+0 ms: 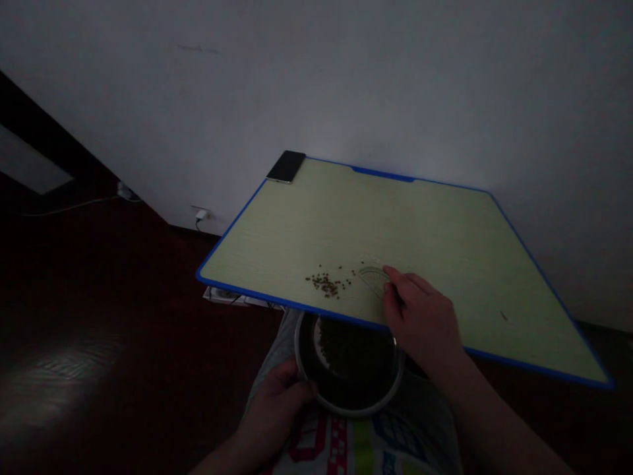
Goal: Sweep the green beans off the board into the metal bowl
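My right hand pinches a clear plastic protractor, its curved edge turned left, low over the pale tabletop. Just left of it lies a loose scatter of small brown grains, close to the table's front edge. Below that edge, my left hand grips the rim of a round metal bowl resting on my lap. Dark greenish-brown grains fill much of the bowl, and a bare pale patch shows at its left. The tabletop hides the bowl's far side.
The table has a blue border and stands against a grey wall. On its far left corner lies a dark phone. A white plug sits in a wall socket. The dark reddish floor spreads to the left.
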Tool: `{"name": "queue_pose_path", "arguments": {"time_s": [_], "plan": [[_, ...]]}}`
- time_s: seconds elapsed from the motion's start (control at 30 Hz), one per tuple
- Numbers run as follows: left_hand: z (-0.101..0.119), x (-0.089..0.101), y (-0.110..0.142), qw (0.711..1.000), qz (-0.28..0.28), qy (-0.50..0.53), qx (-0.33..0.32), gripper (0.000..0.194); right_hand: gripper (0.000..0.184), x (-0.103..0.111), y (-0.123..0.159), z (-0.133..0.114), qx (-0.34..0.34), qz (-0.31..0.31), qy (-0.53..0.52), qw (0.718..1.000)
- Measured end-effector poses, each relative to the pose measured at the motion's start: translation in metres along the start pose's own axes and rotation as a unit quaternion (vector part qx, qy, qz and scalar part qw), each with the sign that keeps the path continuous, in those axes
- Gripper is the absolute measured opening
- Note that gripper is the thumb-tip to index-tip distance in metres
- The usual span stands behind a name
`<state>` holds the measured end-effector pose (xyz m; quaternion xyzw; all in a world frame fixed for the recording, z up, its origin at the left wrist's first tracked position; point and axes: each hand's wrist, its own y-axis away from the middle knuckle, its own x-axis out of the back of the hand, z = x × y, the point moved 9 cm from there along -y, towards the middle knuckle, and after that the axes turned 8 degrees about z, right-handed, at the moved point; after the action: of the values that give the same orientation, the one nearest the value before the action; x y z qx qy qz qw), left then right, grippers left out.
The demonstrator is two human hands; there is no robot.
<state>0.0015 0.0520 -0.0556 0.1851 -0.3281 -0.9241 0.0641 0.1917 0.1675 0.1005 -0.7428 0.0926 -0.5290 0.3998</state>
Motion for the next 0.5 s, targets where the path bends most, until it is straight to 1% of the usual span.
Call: {"name": "queue_pose_path", "arguments": {"time_s": [0.1,0.23,0.37,0.5], "plan": [[0.003,0.0,0.0,1.0,0.006,-0.009,-0.004,0.008,0.034,-0.001,0.0,0.009,-0.022,-0.005,0.016,1.0],[0.004,-0.001,-0.002,1.0,0.0,0.003,-0.004,0.007,0.035,0.003,0.001,0.019,-0.049,0.001,0.027,0.998],[0.0,-0.001,-0.002,1.0,-0.007,0.005,0.006,0.009,0.034,0.005,-0.002,0.015,-0.038,0.006,0.011,0.999],[-0.003,-0.002,-0.003,1.0,-0.016,0.021,0.006,0.011,0.034,-0.001,-0.004,0.013,-0.04,-0.005,-0.008,0.999]]}}
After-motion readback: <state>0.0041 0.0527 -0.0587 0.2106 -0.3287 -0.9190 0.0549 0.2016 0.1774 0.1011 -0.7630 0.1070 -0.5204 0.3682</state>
